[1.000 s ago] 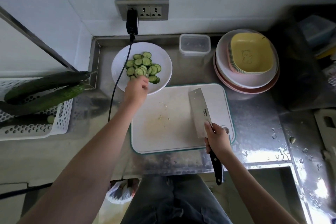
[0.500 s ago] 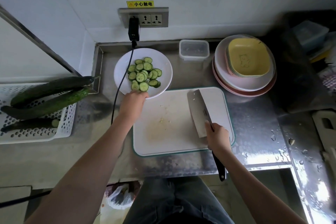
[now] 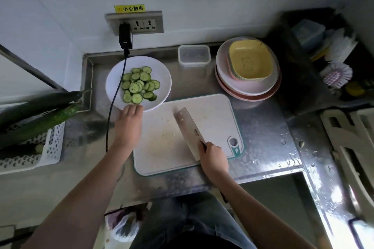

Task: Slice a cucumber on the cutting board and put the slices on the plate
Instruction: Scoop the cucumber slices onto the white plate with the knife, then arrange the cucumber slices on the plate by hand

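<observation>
Holding a heap of cucumber slices [image 3: 140,86], the white plate [image 3: 162,73] sits on the steel desk [image 3: 263,127] just beyond the cutting board [image 3: 212,111], which carries only pale scraps. At left a white perforated basket [image 3: 50,147] holds whole cucumbers [image 3: 36,115]. A clear lidded box [image 3: 193,55] stands by the wall; beside it a yellow square dish [image 3: 250,61] tops a stack of plates [image 3: 247,87]. A yellow label [image 3: 129,8] above the socket [image 3: 134,23] reads 小心触电. The left hand [image 3: 129,122] rests at the plate's near rim, fingers [image 3: 133,108] loosely extended, holding nothing visible. The right hand [image 3: 212,156] grips a cleaver [image 3: 189,129], blade on the board
</observation>
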`<state>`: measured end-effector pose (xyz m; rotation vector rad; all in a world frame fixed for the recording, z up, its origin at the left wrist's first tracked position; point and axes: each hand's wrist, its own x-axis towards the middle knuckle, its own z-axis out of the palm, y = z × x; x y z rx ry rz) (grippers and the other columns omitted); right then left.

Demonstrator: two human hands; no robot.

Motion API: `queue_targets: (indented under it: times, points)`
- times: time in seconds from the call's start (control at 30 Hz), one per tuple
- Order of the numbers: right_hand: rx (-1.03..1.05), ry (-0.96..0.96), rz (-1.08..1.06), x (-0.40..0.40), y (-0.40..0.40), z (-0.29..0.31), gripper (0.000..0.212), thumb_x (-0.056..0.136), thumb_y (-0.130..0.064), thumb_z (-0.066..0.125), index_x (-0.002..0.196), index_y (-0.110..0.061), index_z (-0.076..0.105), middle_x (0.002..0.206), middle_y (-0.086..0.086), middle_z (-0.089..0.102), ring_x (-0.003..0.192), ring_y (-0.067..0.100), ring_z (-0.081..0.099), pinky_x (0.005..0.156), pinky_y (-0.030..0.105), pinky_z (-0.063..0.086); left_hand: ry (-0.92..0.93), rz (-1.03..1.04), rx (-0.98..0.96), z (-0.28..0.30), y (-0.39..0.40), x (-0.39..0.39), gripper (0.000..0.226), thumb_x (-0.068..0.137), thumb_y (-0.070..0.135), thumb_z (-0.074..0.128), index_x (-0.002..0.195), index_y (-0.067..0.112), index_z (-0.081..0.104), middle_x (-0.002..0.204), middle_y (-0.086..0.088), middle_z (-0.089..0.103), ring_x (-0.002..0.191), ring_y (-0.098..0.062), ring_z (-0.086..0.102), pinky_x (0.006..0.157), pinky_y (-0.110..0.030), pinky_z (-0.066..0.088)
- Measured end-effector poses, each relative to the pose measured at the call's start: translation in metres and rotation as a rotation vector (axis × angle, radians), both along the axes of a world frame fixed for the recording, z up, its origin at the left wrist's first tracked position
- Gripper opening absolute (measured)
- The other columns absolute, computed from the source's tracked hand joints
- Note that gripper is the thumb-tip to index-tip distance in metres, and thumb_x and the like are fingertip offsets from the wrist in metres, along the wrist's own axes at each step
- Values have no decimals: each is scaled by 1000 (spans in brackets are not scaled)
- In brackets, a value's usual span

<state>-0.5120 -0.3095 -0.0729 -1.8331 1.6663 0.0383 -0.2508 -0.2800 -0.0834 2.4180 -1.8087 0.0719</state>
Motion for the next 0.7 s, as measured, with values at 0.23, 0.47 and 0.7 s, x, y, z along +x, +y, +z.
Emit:
queue_targets:
  times: [0.23,0.47,0.7]
  points:
    - [-264,-41,-67,-28,-24,-5,32,98,-30,43,95,-5,63,96,15,67,89,33,57,79,41,46,64,-114,60,-25,32,-49,44,87,21,41,120,-1,60,126,-15,59,114,-28,58,90,-37,49]
    - [-58,-144,-90,-54,-40,-10,42,101,-29,38,140,-15,42,149,4,36,135,39,28,109,47,27,74,-58,129,-37,39,-45,57,91,31,30,132,-5,49,138,-23,47,128,-37,43,106,-43,25]
    - [-54,-87,-59,-67,-16,-17,44,99,-35,41,139,-17,42,142,3,41,126,42,36,98,51,42,163,-28,161,-34,49,-52,58,88,33,29,133,1,50,141,-18,45,131,-33,40,103,-53,34]
